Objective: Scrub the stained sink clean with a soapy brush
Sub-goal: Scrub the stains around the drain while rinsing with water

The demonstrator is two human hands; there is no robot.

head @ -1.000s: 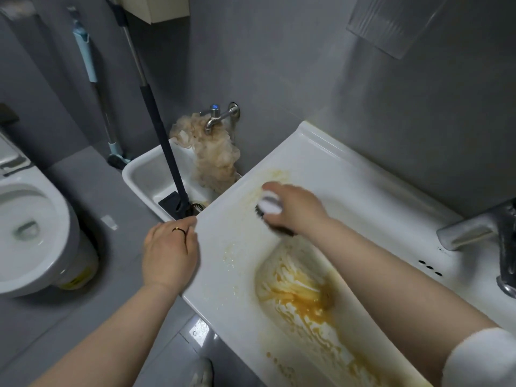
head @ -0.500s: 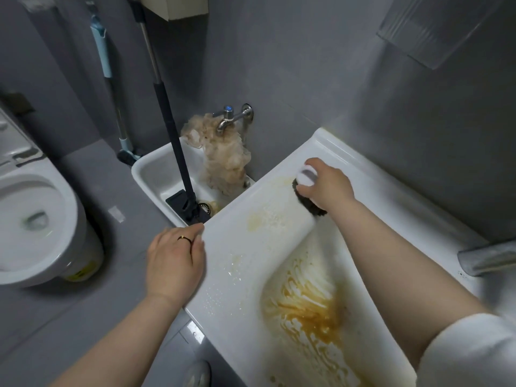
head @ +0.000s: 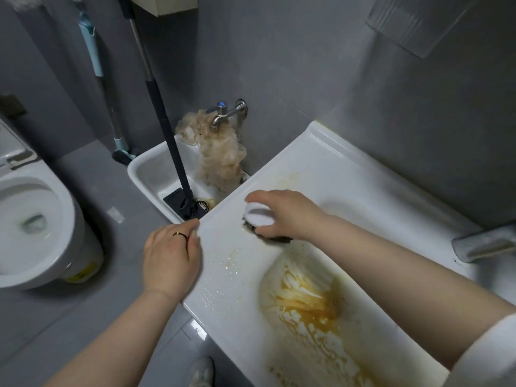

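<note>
Nearest, a white ceramic sink (head: 349,169) fills the lower right, its basin streaked with an orange-brown stain (head: 307,300). The left hand (head: 170,258), wearing a ring, rests on the sink's left edge with relaxed fingers, holding nothing. The right hand (head: 290,213) grips a white-topped, dark-bristled scrubbing brush (head: 259,216), pressed to the flat ledge beside the basin. Beyond sits a low white floor basin (head: 148,169) holding a black mop (head: 167,127), with a beige rag (head: 220,155) hanging from a chrome wall tap (head: 223,113). A white toilet (head: 36,227) stands left on the grey tiled floor (head: 117,263).
</note>
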